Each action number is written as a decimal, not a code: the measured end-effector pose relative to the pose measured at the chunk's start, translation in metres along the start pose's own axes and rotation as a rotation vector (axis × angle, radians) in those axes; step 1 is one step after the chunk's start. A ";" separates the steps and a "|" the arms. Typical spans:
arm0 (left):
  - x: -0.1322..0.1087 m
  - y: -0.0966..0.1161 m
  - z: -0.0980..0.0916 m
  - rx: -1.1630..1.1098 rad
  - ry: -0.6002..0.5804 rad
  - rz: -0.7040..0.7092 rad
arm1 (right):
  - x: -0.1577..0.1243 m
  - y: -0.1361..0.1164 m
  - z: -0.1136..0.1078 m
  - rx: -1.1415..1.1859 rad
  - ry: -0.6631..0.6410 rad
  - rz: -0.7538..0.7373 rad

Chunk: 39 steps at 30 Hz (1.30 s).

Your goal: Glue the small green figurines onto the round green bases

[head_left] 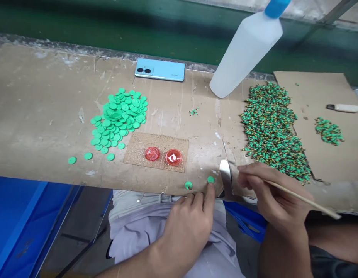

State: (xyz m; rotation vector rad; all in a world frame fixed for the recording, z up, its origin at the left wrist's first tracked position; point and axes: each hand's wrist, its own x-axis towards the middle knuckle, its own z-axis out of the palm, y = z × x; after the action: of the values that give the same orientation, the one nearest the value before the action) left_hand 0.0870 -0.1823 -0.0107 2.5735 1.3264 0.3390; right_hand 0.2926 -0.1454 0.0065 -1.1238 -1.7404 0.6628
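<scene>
At the bench's front edge, my left hand has its index fingertip on a small green disc; the other fingers rest bent beside it, gripping nothing. Just left lies another green disc with a tiny dark piece on it. My right hand is closed around a thin wooden stick, its narrow dark tip pointing left over the bench. Below that tip is a shiny pale strip. Two red shallow cups with something glossy inside sit on a small cardboard piece.
A pile of green discs lies left. On the right are a large heap of tiny green-and-gold pieces, a smaller heap and a white tube. Behind stand a white bottle and a blue phone.
</scene>
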 end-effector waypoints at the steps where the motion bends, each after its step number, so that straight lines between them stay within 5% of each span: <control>1: -0.001 -0.001 0.002 -0.020 0.011 0.000 | -0.002 0.002 0.001 -0.031 0.049 0.023; 6: -0.007 -0.006 0.005 -0.332 0.071 -0.037 | -0.013 0.010 0.005 -0.180 0.086 0.080; 13: -0.006 -0.002 -0.027 -1.612 -0.151 -0.622 | -0.035 0.013 0.019 -0.045 0.275 0.175; 16: 0.001 -0.003 -0.037 -1.760 -0.123 -0.596 | -0.036 0.015 0.025 0.014 0.307 0.161; 21: -0.001 -0.004 -0.027 -1.577 -0.012 -0.388 | -0.038 0.022 0.024 0.060 0.299 0.164; 32: -0.020 -0.023 -0.007 -0.495 0.342 -0.089 | -0.043 0.023 0.023 -0.008 0.267 0.216; 39: -0.002 -0.032 0.002 -0.371 0.363 -0.065 | -0.043 0.023 0.025 -0.015 0.276 0.207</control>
State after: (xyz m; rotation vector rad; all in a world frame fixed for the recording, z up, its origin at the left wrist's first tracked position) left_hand 0.0618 -0.1664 -0.0220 2.2202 1.3024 0.9772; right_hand 0.2857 -0.1734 -0.0402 -1.3504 -1.4106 0.5877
